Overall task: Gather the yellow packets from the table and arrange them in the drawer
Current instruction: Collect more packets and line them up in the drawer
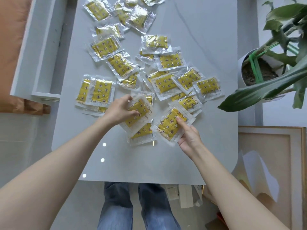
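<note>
No words, brand names or numbers could be read anywhere in the view. The yellow packets on the table carried only a printed pattern of small stars, moons and flower shapes, with no lettering among them. A few packets showed a thin strip of tiny dark marks along one edge, as on the packet under the left hand, but these were too small and blurred to make out. The clear wrappers around the packets bore no legible label or sign.
</note>
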The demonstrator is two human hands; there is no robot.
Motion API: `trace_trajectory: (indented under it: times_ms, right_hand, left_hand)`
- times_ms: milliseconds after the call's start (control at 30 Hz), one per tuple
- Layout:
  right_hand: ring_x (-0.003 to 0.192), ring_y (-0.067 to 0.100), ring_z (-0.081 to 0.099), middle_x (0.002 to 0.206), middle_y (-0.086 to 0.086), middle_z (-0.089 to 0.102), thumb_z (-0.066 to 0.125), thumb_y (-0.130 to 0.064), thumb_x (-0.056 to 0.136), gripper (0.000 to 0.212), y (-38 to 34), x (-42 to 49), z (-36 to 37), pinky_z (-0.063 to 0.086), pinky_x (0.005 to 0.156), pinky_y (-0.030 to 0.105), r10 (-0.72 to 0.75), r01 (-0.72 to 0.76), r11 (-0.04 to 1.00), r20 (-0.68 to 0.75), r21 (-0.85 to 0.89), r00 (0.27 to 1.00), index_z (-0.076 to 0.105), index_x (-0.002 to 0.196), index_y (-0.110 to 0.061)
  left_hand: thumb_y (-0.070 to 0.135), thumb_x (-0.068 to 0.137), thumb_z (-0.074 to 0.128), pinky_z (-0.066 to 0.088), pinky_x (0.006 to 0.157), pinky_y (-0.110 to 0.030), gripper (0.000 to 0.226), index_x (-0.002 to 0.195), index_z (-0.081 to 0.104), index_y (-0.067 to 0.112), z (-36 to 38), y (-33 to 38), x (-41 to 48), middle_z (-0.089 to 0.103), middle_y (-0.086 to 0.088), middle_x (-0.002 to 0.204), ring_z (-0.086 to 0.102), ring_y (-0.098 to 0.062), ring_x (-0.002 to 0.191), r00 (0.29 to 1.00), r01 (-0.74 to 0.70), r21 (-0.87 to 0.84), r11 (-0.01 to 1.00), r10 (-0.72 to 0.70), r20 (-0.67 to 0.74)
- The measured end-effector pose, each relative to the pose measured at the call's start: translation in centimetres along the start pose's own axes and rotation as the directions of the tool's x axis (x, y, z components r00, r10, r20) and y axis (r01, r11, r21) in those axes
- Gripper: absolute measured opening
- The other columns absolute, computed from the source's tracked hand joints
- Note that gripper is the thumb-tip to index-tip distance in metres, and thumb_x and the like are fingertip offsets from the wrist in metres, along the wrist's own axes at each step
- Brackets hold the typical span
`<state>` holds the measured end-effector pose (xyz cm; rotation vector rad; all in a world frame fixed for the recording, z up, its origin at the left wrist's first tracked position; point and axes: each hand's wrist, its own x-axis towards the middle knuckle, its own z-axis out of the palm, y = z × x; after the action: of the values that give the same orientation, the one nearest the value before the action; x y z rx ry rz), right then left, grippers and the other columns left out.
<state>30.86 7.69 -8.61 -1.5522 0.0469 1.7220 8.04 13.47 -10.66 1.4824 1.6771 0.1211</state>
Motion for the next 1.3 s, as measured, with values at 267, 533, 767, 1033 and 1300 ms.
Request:
trace_trajectory:
  times_ms: [267, 533, 767, 1033, 1300]
  right_hand:
    - [0.082, 0.018, 0.071, 0.093, 0.009, 0.074, 0.063, 0.002, 0.087, 0.015, -3.2, -7.5, 2.6, 0.059, 0.079, 0.036, -0.031, 0.049, 0.990, 0.135, -0.134, 0.990, 0.067, 0.098, -0.007]
    - [0.100, 0.023, 0.067, 0.099, 0.009, 0.072, 0.069, -0.006, 0.084, 0.007, -4.5, -16.5, 7.6, 0.051, 0.097, 0.040, -0.067, 0.122, 0.945, 0.187, -0.304, 0.980, 0.070, 0.090, -0.009]
    - [0.084, 0.018, 0.071, 0.092, 0.007, 0.073, 0.069, -0.009, 0.085, 0.006, -1.2, -23.0, 14.1, 0.058, 0.083, 0.037, -0.103, 0.172, 0.937, 0.228, -0.305, 0.968, 0.069, 0.091, -0.009]
    - [0.069, 0.016, 0.073, 0.083, 0.006, 0.074, 0.066, -0.008, 0.088, 0.008, 7.1, -27.7, 24.5, 0.060, 0.056, 0.031, -0.139, 0.186, 0.962, 0.230, -0.199, 0.963, 0.067, 0.096, -0.006]
    - [0.070, 0.018, 0.072, 0.092, 0.010, 0.071, 0.065, -0.008, 0.088, 0.019, 10.6, -30.4, 33.0, 0.061, 0.058, 0.031, -0.142, 0.166, 0.978, 0.176, -0.129, 0.974, 0.064, 0.106, -0.002]
  left_hand:
    - [0.042, 0.071, 0.078, 0.048, 0.069, -0.039, 0.043, 0.099, 0.066, 0.011, -3.8, 2.6, -7.3, 0.065, -0.009, 0.087, 0.056, -0.023, 0.076, 0.992, 0.068, -0.389, 0.919, -0.103, -0.071]
    - [0.024, 0.082, 0.071, 0.048, 0.061, -0.009, 0.014, 0.072, 0.063, 0.016, -10.4, 5.5, -17.3, 0.065, 0.009, 0.067, 0.062, -0.006, 0.073, 0.960, 0.104, -0.700, 0.706, -0.257, -0.116]
    - [0.024, 0.081, 0.073, 0.054, 0.083, -0.028, 0.014, 0.090, 0.070, 0.014, -18.2, 1.9, -23.8, 0.071, -0.004, 0.090, 0.066, -0.019, 0.086, 0.952, 0.073, -0.774, 0.629, -0.276, -0.135]
    - [0.024, 0.081, 0.072, 0.055, 0.083, -0.029, 0.032, 0.106, 0.069, 0.005, -29.6, -7.1, -29.0, 0.072, -0.007, 0.097, 0.068, -0.020, 0.088, 0.962, 0.010, -0.727, 0.687, -0.205, -0.181]
    - [0.027, 0.083, 0.070, 0.054, 0.068, -0.023, 0.025, 0.101, 0.067, 0.010, -38.4, -12.6, -30.7, 0.070, -0.003, 0.092, 0.067, -0.014, 0.081, 0.951, -0.005, -0.753, 0.658, -0.230, -0.208]
